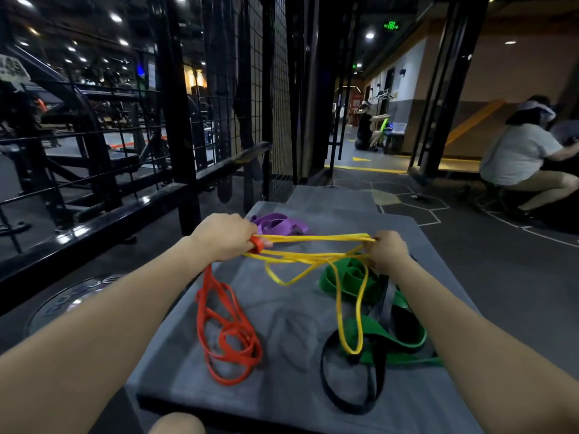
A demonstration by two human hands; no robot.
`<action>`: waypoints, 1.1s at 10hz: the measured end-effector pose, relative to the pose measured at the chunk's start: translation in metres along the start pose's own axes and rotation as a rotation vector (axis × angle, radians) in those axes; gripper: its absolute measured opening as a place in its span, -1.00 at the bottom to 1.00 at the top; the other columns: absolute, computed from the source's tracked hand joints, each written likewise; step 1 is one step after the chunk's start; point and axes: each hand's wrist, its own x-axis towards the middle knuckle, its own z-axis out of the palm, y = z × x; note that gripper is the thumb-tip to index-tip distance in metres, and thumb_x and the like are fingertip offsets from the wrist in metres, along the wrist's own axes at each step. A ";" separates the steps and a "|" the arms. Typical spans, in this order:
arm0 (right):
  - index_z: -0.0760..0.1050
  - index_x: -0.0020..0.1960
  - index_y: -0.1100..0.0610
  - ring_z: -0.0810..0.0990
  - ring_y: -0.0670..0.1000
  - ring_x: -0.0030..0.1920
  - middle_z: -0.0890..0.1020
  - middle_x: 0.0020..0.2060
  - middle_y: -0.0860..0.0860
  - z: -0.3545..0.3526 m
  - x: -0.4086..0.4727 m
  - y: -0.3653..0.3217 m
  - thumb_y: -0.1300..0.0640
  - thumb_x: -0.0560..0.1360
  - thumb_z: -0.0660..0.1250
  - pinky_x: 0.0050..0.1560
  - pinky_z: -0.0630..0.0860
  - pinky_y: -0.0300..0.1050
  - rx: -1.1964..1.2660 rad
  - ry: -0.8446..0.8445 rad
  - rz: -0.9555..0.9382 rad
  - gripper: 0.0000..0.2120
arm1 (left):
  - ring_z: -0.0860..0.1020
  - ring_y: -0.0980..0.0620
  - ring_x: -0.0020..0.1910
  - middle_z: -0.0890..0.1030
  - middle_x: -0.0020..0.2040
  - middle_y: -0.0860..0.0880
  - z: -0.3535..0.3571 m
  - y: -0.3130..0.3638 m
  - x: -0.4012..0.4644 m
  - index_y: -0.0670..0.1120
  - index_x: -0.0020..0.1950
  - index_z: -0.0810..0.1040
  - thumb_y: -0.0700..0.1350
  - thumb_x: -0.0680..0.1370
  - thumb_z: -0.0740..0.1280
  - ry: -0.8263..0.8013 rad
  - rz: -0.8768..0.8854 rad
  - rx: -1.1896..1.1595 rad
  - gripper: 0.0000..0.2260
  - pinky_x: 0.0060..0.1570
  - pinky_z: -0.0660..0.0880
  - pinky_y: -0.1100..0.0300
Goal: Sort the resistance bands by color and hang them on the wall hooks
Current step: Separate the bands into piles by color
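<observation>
While the left hand is gripping both red bands and yellow bands, the right hand is clutching the yellow ones' far end, stretching them above the grey mat, probably separating colors.

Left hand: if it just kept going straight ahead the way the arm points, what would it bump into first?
Most likely the purple bands, heaped on the grey mat just beyond the left hand, which grips red bands and yellow bands. Depth is hard to judge; it might pass above them.
</observation>
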 end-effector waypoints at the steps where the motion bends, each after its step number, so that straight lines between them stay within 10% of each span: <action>1: 0.39 -0.31 0.21 0.43 0.00 -0.50 0.45 -0.40 0.12 0.015 -0.001 0.003 0.33 0.56 0.16 -0.65 0.38 -0.31 0.750 -0.105 0.311 -0.74 | 0.57 -0.16 0.05 0.60 0.05 -0.12 0.002 0.005 -0.001 -0.05 0.13 0.49 0.19 0.56 0.06 -0.027 0.013 0.107 -0.60 -0.14 0.36 0.12; 2: 0.36 -0.36 0.18 0.30 0.01 -0.52 0.39 -0.42 0.11 0.010 -0.001 0.009 0.33 0.53 0.16 -0.66 0.20 -0.34 0.645 -0.087 0.232 -0.71 | 0.57 -0.15 0.04 0.60 0.04 -0.10 0.006 0.005 -0.003 -0.05 0.19 0.42 0.17 0.58 0.06 -0.021 0.007 0.116 -0.63 -0.18 0.33 0.11; 4: 0.37 -0.06 0.13 0.61 0.21 -0.11 0.61 -0.17 0.09 -0.013 -0.007 0.024 0.12 0.48 0.25 -0.26 0.35 -0.10 -0.893 0.230 -0.406 -0.90 | 0.60 -0.12 0.02 0.62 0.04 -0.05 0.006 0.003 -0.006 -0.04 0.00 0.52 0.05 0.59 0.07 -0.001 0.005 0.259 -0.72 -0.18 0.39 0.13; 5: 0.27 -0.11 0.14 0.60 0.21 -0.11 0.59 -0.14 0.09 -0.015 -0.004 0.030 0.16 0.52 0.19 -0.27 0.32 -0.08 -0.858 0.326 -0.325 -0.90 | 0.61 -0.11 0.03 0.64 0.03 -0.05 0.005 0.007 0.000 -0.01 0.00 0.54 0.01 0.59 0.09 0.036 -0.031 0.267 -0.75 -0.23 0.32 0.17; 8: 0.38 -0.26 0.21 0.46 -0.03 -0.60 0.49 -0.50 0.11 0.011 0.005 0.021 0.40 0.53 0.14 -0.62 0.40 -0.30 1.008 0.094 0.373 -0.78 | 0.60 -0.15 0.04 0.62 0.05 -0.08 0.006 0.016 0.012 -0.03 0.02 0.53 -0.07 0.59 0.12 0.039 -0.106 0.236 -0.80 -0.14 0.44 0.10; 9: 0.33 -0.34 0.16 0.45 0.08 -0.49 0.41 -0.43 0.11 0.002 0.001 0.023 0.31 0.52 0.17 -0.44 0.36 -0.19 0.669 0.072 0.199 -0.74 | 0.60 -0.14 0.05 0.62 0.05 -0.07 0.010 0.012 0.009 -0.04 0.03 0.52 -0.06 0.59 0.12 0.029 -0.122 0.236 -0.80 -0.15 0.42 0.11; 10: 0.41 -0.05 0.14 0.61 0.20 -0.15 0.58 -0.21 0.09 -0.015 -0.003 0.040 0.18 0.51 0.20 -0.28 0.35 -0.08 -0.636 0.146 -0.269 -0.95 | 0.62 -0.12 0.03 0.64 0.03 -0.07 0.013 0.001 0.003 -0.03 0.01 0.54 -0.07 0.58 0.13 0.058 -0.149 0.269 -0.80 -0.14 0.45 0.14; 11: 0.38 0.07 0.12 0.64 0.18 -0.06 0.61 -0.05 0.05 -0.023 -0.013 0.044 0.17 0.53 0.18 -0.29 0.33 -0.10 -0.879 0.278 -0.382 -0.87 | 0.62 -0.12 0.02 0.64 0.02 -0.06 0.014 0.002 0.002 -0.02 0.00 0.53 -0.10 0.57 0.12 0.061 -0.119 0.297 -0.81 -0.18 0.40 0.16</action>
